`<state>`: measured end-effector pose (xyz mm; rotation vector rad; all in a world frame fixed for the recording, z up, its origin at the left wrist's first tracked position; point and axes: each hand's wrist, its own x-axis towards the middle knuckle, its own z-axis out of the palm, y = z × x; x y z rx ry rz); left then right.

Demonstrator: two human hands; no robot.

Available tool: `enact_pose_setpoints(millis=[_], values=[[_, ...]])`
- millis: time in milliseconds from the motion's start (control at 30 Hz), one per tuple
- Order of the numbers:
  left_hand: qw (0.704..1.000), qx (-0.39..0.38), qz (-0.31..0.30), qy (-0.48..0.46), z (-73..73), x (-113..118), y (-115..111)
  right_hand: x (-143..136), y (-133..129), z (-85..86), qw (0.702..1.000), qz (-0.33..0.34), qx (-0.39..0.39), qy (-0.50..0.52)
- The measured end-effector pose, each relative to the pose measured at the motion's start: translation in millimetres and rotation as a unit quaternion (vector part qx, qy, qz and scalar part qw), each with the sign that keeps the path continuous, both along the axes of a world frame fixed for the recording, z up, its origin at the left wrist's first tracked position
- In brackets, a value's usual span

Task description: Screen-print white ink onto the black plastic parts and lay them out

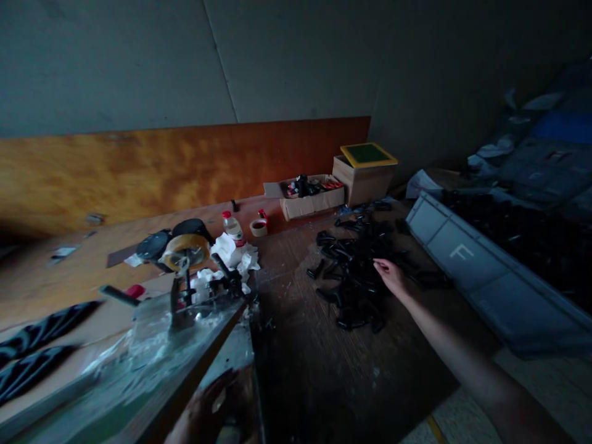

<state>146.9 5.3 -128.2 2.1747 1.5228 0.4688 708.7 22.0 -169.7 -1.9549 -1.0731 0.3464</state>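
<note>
My right hand (391,275) reaches over a pile of black plastic parts (354,265), some of them bent in shape, on the dark wooden table. Its fingertips are drawn together at the pile; whether a part is between them is hidden. Low in the picture, my left hand (201,410) is in shadow beside the front of a metal bench fixture (185,339). Blur and darkness cover its fingers, so I cannot make out what it touches. Black-handled clamps (229,277) stand at the fixture's far end, near crumpled white paper (225,250).
A grey crate marked F (462,259), full of black parts, tilts at the right. Behind the pile stand an open carton (314,203) and a taller box (363,182). Tape rolls (185,250) and a red-capped bottle (232,228) are left of centre. Black striped pieces (41,333) lie far left.
</note>
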Motion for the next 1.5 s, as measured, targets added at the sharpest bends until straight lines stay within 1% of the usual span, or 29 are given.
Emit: enact_pose_setpoints(millis=[67,100,133,233,300,333,400,433,500,567,633,700,800,867,933,1000,1100,1200,1267,1333,1433,1500], values=[[0.998,-0.031,-0.051,-0.002,-13.0,74,10,62,12,-15.1,0.998,-0.028,-0.031,-0.043],[0.995,-0.047,-0.086,-0.004,-20.1,113,16,88,20,-22.2,0.996,-0.033,-0.051,-0.057],[0.989,-0.061,-0.133,0.0,-27.0,151,22,109,29,-29.2,0.994,-0.038,-0.072,-0.066],[0.974,-0.024,-0.223,0.04,-41.4,260,36,158,63,-49.2,0.987,-0.049,-0.137,-0.066],[0.962,0.007,-0.264,0.07,-44.8,319,41,179,88,-60.6,0.982,-0.06,-0.166,-0.061],[0.954,0.02,-0.288,0.078,-45.3,343,43,187,100,-65.5,0.981,-0.066,-0.176,-0.057],[0.935,0.042,-0.343,0.079,-46.0,379,46,198,121,-73.2,0.978,-0.078,-0.187,-0.045],[0.925,0.048,-0.37,0.076,-47.1,391,47,201,129,-76.1,0.977,-0.083,-0.191,-0.038],[0.91,0.046,-0.404,0.081,-51.7,406,50,202,139,-80.4,0.977,-0.08,-0.195,-0.032],[0.907,0.032,-0.409,0.098,-59.4,411,52,197,140,-82.5,0.979,-0.045,-0.196,-0.03],[0.91,0.023,-0.4,0.107,-67.9,410,53,186,135,-81.9,0.98,0.01,-0.195,-0.024],[0.915,0.026,-0.389,0.105,-74.5,404,51,168,125,-78.4,0.979,0.046,-0.198,-0.019],[0.921,0.034,-0.375,0.103,-77.9,385,44,130,107,-69.4,0.976,0.067,-0.205,-0.026],[0.925,0.035,-0.361,0.111,-76.8,364,38,98,94,-63.3,0.973,0.102,-0.203,-0.037],[0.929,0.038,-0.346,0.123,-74.4,337,30,62,80,-58.8,0.969,0.132,-0.202,-0.062],[0.933,0.042,-0.334,0.129,-71.6,306,22,23,64,-55.6,0.964,0.141,-0.207,-0.086],[0.938,0.032,-0.31,0.15,-67.4,261,10,-31,40,-51.0,0.961,0.156,-0.207,-0.093],[0.937,0.014,-0.305,0.168,-63.4,226,1,-67,25,-44.2,0.964,0.161,-0.181,-0.108],[0.936,0.001,-0.313,0.16,-59.5,210,-5,-77,22,-39.4,0.964,0.165,-0.169,-0.121],[0.941,-0.013,-0.304,0.148,-52.9,199,-11,-79,24,-36.1,0.964,0.177,-0.167,-0.108],[0.962,-0.009,-0.251,0.11,-35.1,182,-25,-71,29,-36.2,0.971,0.171,-0.158,-0.055],[0.976,0.011,-0.21,0.053,-19.0,163,-35,-63,30,-38.7,0.974,0.159,-0.158,-0.04]])
